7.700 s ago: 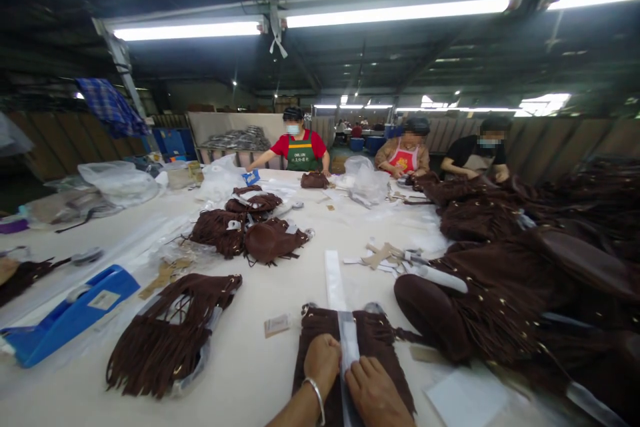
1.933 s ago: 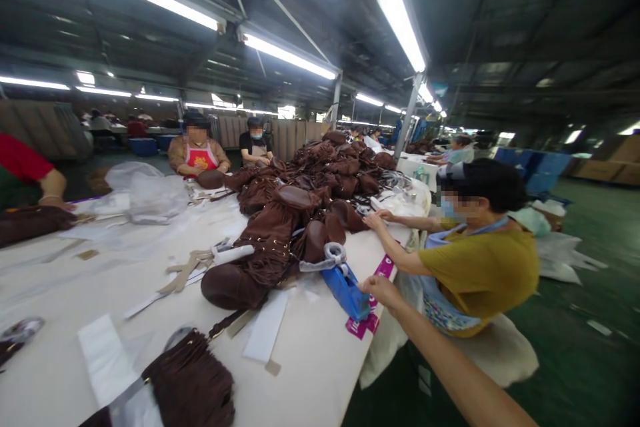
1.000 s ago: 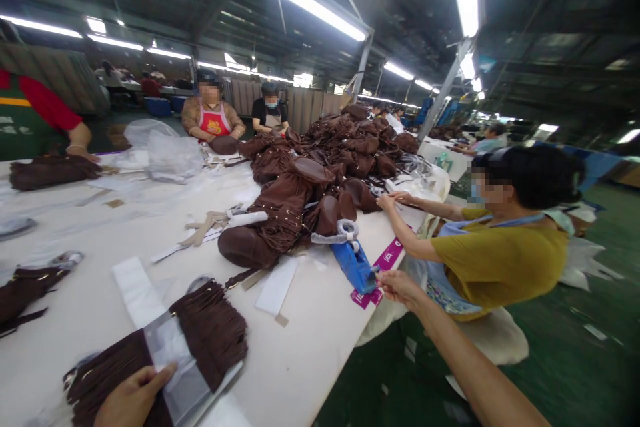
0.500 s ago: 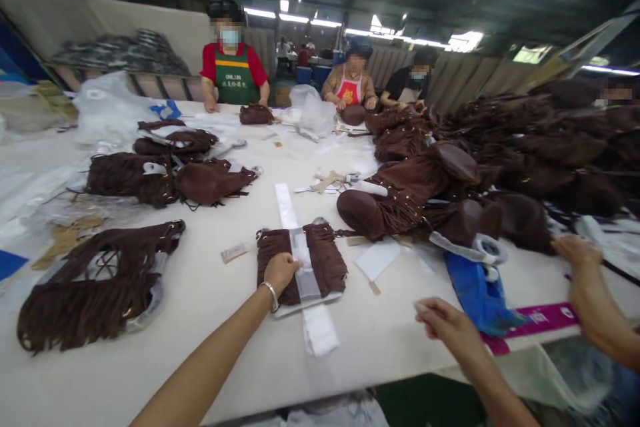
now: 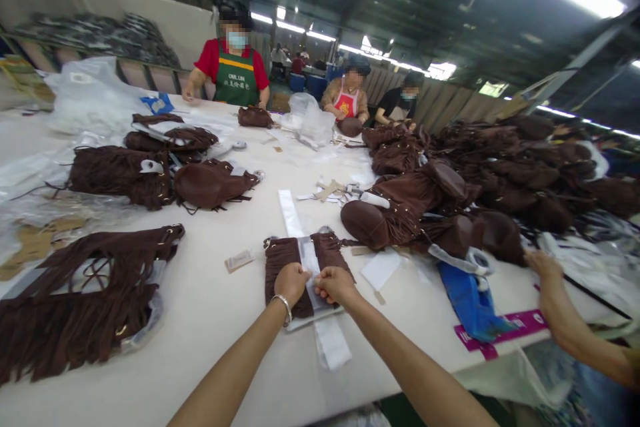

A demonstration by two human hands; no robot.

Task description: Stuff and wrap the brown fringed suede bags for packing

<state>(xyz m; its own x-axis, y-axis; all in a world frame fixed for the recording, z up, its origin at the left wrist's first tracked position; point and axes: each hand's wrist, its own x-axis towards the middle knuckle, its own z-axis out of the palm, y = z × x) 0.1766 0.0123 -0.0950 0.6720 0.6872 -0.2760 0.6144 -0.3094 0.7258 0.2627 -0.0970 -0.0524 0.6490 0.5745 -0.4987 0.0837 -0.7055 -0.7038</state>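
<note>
A dark brown fringed bag (image 5: 283, 257) lies flat in front of me. A translucent plastic strip (image 5: 307, 255) crosses its middle, and a long white strip (image 5: 333, 345) runs beneath it, showing at both ends. My left hand (image 5: 293, 282) is closed in a pinch at the plastic strip, resting on the bag. Close beside it, my right hand (image 5: 335, 284) is also pinched over the strip, fingertips nearly touching the left ones. What the right fingers hold is too small to make out.
Another fringed bag (image 5: 85, 307) lies at left, with several brown bags (image 5: 205, 183) behind it. A large heap of bags (image 5: 520, 173) fills the right side. A tape roll (image 5: 479, 259) and blue plastic (image 5: 467, 297) lie near a co-worker's arm (image 5: 570, 313). Several people work across the table.
My right hand has moved left from beside the bag to its middle, meeting my left hand there. My left hand stays on the bag. The camera view has shifted slightly.
</note>
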